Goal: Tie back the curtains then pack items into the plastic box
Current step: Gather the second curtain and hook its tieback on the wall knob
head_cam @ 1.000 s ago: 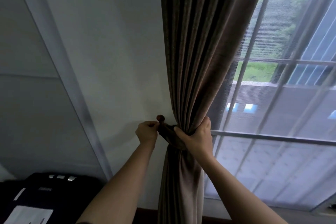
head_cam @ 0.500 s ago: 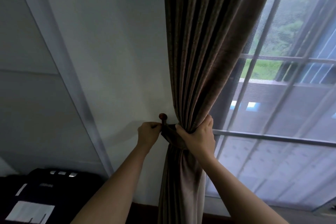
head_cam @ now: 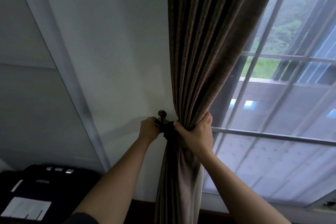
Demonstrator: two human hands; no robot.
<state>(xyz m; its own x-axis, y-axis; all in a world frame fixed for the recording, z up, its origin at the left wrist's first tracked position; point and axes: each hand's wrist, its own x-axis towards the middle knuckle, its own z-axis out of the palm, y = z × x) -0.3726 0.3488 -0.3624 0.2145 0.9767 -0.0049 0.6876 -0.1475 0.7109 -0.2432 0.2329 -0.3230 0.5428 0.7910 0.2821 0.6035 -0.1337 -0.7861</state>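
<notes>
A brown pleated curtain (head_cam: pixel 203 56) hangs at the window's left side, gathered into a bundle at waist height. My right hand (head_cam: pixel 197 132) grips the gathered folds from the right. A dark tieback band (head_cam: pixel 168 130) wraps the bundle. My left hand (head_cam: pixel 149 128) pinches the band's end just below a dark round-headed wall hook (head_cam: pixel 162 114). Whether the band's loop sits on the hook is hidden by my fingers. The plastic box is not in view.
A white wall (head_cam: pixel 112 51) lies left of the curtain. A large window (head_cam: pixel 272 114) with metal bars and a mesh screen fills the right. A black device (head_cam: pixel 36 191) with white labels sits at the bottom left. A dark baseboard runs along the floor.
Both hands stay on the curtain and band. The view has shifted slightly right and down; the hook now stands clear above my left hand.
</notes>
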